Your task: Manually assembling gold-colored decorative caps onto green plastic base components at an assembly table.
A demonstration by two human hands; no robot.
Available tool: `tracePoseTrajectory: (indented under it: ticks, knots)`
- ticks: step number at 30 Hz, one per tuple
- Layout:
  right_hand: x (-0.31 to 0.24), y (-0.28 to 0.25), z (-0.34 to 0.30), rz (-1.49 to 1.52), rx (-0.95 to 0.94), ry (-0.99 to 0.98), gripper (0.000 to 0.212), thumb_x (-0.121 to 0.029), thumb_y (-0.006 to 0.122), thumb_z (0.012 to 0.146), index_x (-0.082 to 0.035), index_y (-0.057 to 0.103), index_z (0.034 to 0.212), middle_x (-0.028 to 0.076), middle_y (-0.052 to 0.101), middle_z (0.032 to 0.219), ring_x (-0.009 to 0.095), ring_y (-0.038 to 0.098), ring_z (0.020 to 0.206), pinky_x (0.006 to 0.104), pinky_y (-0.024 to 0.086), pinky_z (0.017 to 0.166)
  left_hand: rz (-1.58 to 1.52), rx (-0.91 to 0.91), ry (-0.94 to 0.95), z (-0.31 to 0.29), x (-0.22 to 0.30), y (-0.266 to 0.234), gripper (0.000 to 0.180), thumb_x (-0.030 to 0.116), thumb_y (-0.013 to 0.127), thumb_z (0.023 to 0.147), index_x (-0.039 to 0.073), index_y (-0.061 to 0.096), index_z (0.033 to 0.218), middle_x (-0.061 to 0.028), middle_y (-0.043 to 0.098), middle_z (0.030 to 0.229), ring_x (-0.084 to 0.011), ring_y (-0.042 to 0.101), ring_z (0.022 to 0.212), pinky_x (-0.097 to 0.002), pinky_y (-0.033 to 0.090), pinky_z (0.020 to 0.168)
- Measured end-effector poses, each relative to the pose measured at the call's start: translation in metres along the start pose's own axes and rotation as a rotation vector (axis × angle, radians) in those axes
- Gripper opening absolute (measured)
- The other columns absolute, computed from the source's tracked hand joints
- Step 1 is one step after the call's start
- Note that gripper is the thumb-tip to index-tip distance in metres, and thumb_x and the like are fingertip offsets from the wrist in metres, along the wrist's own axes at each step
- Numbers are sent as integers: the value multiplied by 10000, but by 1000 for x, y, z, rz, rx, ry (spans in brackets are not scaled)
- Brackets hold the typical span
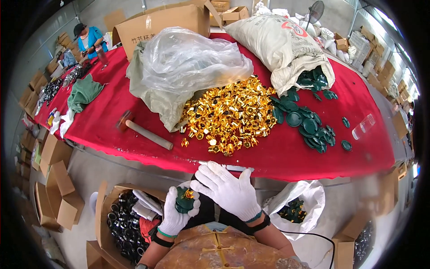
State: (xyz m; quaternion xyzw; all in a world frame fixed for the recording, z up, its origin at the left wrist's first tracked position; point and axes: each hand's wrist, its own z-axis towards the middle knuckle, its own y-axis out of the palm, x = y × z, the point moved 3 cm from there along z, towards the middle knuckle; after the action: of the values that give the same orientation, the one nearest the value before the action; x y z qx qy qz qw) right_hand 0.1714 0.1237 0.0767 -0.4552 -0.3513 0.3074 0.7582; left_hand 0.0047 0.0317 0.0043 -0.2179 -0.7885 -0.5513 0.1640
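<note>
- Head view, hands: left hand (175, 214), white glove, is clenched round a dark green cap (183, 201) w/ a small gold piece (189, 194) sitting on top of it; held low at the lap, just below the table edge. It seems cupped so the cap faces up and the gold piece stays seated.
- Right hand (227, 189), also gloved, is flat w/ fingers spread, grasping nothing; it hovers over and just beside the cap, palm down, as if placed to press.
- Table: red cloth table (112, 130) ahead. Gold pieces pile (228, 116) in the middle, spilled from a grey-green sack (154, 96) w/ a clear plastic liner (192, 60), so parts lie w/in reach.
- Green caps (304, 121) fan out on the right from a tipped white sack (286, 47); gold & green lie side by side, touching at the edge.
- Mallet (145, 132) lies to the left of the gold pile, apart from both hands.
- Below the table: white bag (309, 201) at the person's right holds green-and-gold items; open carton (105, 210) at the left holds dark round parts.
- Far left end: another person (89, 38) at the table.
</note>
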Motion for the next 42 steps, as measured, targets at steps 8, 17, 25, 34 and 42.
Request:
tracePoseTrajectory:
  ticks: [8,17,25,34,42]
  knots:
    - [-11,33,-9,30,67,-157,630,-243,647,949,-207,494,1559,37,506,1567,264,472,1447,397,566,1013,81,-3,59,-3,4,1,614,596,522,1052,91,535,1401,-115,662,1081,-212,664,852,-287,487,582]
    - [-23,22,-21,847,126,127,587,-286,769,876,-16,579,1361,123,673,1020,303,680,856,393,549,722,379,-65,100,2,12,14,624,557,519,1061,50,519,1423,-117,657,1038,-164,620,731,-271,461,531]
    - [-32,18,-19,764,148,26,496,-254,731,901,-24,595,1319,93,639,920,256,664,757,374,528,629,459,-120,-86,-6,11,18,605,550,494,1071,57,526,1420,-101,657,970,-120,565,679,-251,409,522]
    - [-52,35,-29,876,48,215,304,-199,696,943,-45,619,1193,108,601,817,255,652,666,361,523,579,572,-68,-133,0,-1,13,464,419,452,1118,55,511,1400,-37,615,907,-108,543,686,-254,436,569]
    - [-67,87,-71,2458,-811,1195,301,-234,552,1036,-115,572,761,10,510,570,157,500,437,296,416,396,1740,-217,487,-16,-10,25,418,235,705,918,17,559,1244,-244,603,1024,-435,605,955,-495,508,844]
